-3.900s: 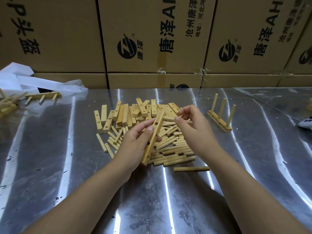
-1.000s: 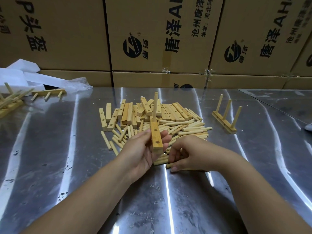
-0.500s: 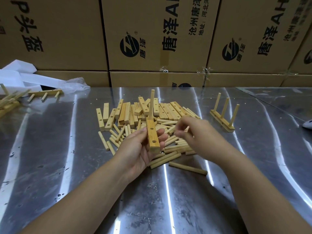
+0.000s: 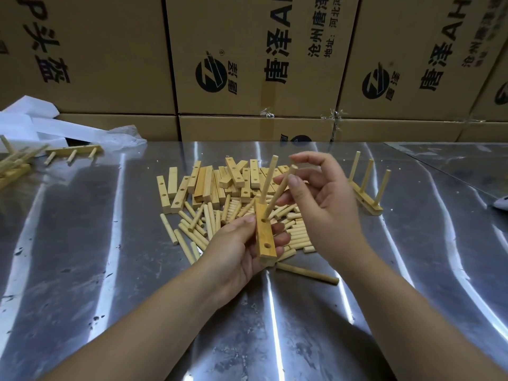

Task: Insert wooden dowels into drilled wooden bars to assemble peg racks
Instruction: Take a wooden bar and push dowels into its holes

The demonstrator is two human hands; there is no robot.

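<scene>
Bar (image 4: 264, 233): pale wood, three holes, held up, nearest hole empty.
First dowel (image 4: 268, 179): upright in far hole.
Second dowel (image 4: 272, 206): tilted, tip at middle hole.

1 head-worn wide-angle camera looks forward and down, close over a shiny metal table (image 4: 82, 270), facing brown cardboard cartons (image 4: 115, 86).

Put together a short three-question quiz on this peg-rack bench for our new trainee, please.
1. True or false: the bar in the left hand already carries three dowels.
2. What does the right hand pinch? A) a dowel B) a second bar C) nothing
3. Fill in: the finished rack to the right of the pile has ___ upright dowels.
Key: 1 false; 2 A; 3 three.
</scene>
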